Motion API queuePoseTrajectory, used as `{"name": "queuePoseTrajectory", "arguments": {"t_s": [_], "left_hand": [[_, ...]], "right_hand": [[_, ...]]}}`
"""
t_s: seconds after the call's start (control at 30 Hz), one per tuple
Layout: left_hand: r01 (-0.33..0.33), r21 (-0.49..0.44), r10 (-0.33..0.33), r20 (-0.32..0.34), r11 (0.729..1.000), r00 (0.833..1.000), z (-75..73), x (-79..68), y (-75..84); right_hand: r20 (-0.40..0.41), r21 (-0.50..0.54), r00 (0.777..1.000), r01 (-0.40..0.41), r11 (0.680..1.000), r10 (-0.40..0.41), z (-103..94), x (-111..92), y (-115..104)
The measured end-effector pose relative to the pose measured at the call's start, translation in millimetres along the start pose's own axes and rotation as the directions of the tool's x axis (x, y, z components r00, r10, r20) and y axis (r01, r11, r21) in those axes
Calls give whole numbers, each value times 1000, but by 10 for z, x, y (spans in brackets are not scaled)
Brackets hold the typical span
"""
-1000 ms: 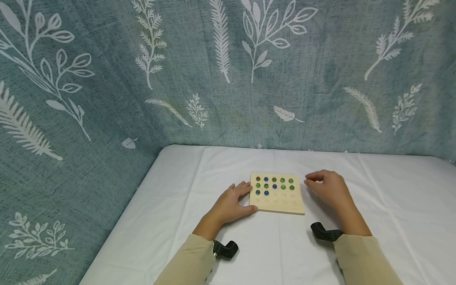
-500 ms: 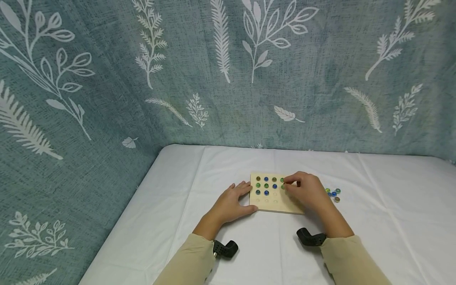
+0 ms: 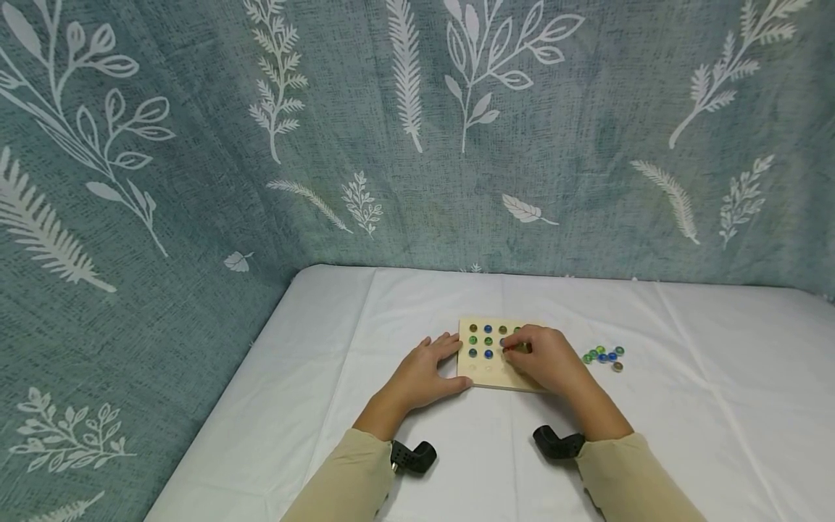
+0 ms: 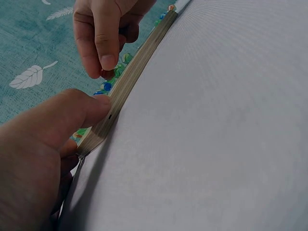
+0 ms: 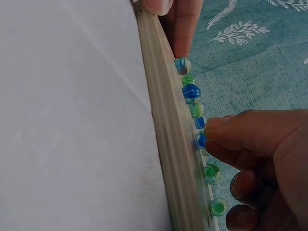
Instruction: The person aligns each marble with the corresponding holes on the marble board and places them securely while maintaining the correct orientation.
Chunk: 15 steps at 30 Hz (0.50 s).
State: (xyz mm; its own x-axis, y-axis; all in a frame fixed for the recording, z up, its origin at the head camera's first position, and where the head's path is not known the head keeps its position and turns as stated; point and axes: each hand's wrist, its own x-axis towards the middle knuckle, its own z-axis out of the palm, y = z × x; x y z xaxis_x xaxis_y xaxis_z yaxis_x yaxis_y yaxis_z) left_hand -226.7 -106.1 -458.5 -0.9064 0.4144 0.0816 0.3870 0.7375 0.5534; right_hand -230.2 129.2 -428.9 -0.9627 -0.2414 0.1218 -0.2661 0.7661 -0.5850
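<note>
2 hands meet at the dimpled wooden board (image 3: 494, 378), which lies under the right hand's (image 3: 548, 357) pinched thumb and index, apparently gripping a glass marble they mostly hide, and beside the left hand's (image 3: 424, 373) loosely extended fingers. Should that pinch release off-centre, the marble could roll away or knock the seated marbles (image 3: 488, 354) left of those fingertips. Slack left fingers could let a push shift the board.
</note>
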Motion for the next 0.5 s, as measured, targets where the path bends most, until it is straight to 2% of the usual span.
{"name": "queuePoseTrajectory", "arguments": {"t_s": [0.5], "left_hand": [[7, 8, -7, 8, 1000, 1000, -2, -9, 5]], "right_hand": [[12, -17, 1000, 18, 1000, -17, 60, -2, -3]]}}
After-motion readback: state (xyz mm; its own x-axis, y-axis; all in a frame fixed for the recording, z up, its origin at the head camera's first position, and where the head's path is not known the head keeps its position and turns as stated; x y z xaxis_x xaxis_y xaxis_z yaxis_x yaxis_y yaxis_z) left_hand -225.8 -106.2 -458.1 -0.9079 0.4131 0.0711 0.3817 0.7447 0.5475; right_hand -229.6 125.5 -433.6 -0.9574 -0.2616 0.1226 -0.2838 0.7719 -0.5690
